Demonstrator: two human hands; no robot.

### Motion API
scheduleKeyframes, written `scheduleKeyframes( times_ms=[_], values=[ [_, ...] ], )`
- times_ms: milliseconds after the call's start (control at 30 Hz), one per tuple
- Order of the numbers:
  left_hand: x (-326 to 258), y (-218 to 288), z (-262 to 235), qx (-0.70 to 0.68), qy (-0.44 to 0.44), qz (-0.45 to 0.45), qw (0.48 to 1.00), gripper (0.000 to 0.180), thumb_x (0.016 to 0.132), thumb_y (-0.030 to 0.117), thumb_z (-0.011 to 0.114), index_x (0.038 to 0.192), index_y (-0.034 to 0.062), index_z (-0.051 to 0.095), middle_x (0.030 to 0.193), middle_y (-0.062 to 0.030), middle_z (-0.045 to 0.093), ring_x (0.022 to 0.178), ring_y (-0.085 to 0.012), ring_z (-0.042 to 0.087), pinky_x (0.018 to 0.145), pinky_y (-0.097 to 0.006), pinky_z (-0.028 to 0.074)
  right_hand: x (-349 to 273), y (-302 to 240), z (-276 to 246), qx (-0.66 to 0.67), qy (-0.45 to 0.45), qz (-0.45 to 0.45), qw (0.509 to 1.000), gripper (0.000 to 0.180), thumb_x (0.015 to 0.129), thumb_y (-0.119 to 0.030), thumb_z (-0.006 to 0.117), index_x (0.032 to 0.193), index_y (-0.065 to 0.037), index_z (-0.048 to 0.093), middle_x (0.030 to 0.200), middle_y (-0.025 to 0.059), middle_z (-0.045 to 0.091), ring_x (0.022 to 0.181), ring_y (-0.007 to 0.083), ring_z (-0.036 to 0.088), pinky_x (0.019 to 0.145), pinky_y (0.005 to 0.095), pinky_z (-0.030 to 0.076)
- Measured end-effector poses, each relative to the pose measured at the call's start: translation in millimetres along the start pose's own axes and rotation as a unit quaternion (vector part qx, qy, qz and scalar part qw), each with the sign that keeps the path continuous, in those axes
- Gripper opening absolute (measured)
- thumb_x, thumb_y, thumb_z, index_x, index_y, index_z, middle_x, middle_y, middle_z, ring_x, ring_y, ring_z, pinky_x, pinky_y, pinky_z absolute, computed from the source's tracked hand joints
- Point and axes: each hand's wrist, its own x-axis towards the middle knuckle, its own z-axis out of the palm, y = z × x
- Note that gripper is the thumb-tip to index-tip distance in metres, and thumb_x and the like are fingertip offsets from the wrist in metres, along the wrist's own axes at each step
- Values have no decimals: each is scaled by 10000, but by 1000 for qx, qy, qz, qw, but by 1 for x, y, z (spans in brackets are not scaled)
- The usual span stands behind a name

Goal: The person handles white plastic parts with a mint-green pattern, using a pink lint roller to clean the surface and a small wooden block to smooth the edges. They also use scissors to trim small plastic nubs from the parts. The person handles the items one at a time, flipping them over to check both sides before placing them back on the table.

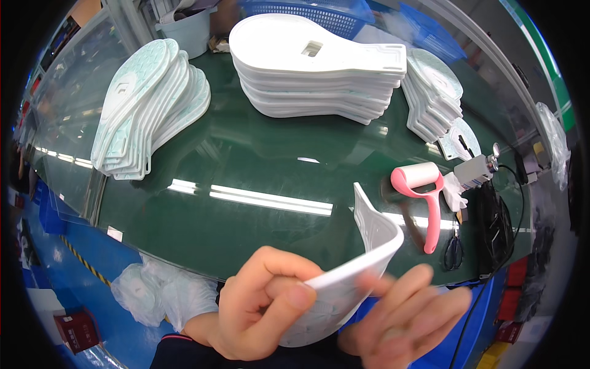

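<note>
My left hand (267, 307) pinches the edge of a white, flexible, paddle-shaped panel (338, 301) between thumb and fingers. The panel stands on edge above the table's near side and bends round at its far end, showing a pale patterned face. To the right, my right hand (405, 326) is blurred, its fingers apart. One fingertip lies close against the panel; whether it touches cannot be made out. A pink-handled lint roller (424, 190) with a white roll lies beyond that hand.
Similar panels stand stacked at the left (141, 111), back middle (313, 67) and right (433, 92) of the green table (258, 166). Dark-handled scissors (453, 252), a grey metal device (473, 172) and a black cable (522, 209) lie right. Behind stand blue baskets (344, 18).
</note>
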Motion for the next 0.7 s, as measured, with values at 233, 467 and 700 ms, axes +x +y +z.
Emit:
scheduleKeyframes(
  times_ms=[233, 467, 700],
  values=[
    [0, -4, -13, -78, -89, -11, 993, 178, 909, 64, 376, 1033, -61, 401, 782, -101, 604, 702, -46, 520, 635, -191, 413, 22, 16, -74, -280, 335, 42, 899, 183, 857, -127, 506, 977, 6, 468, 793, 63, 519, 687, 122, 496, 715, 294, 457],
    [1, 3, -13, -131, -122, -28, 983, 193, 917, 75, 374, 1054, -59, 391, 825, -104, 605, 739, -53, 524, 665, -195, 418, -10, 47, -215, -441, 303, 176, 826, 208, 863, -175, 531, 989, -14, 565, 877, 43, 554, 721, 77, 492, 634, 204, 418],
    [-1, 5, -14, -81, -121, -14, 989, 197, 915, 71, 380, 1059, -63, 383, 827, -95, 608, 729, -42, 511, 653, -189, 407, 6, 23, -137, -350, 318, 117, 873, 178, 860, -169, 532, 965, -26, 545, 795, 18, 511, 537, 26, 386, 438, 154, 304]
  ],
)
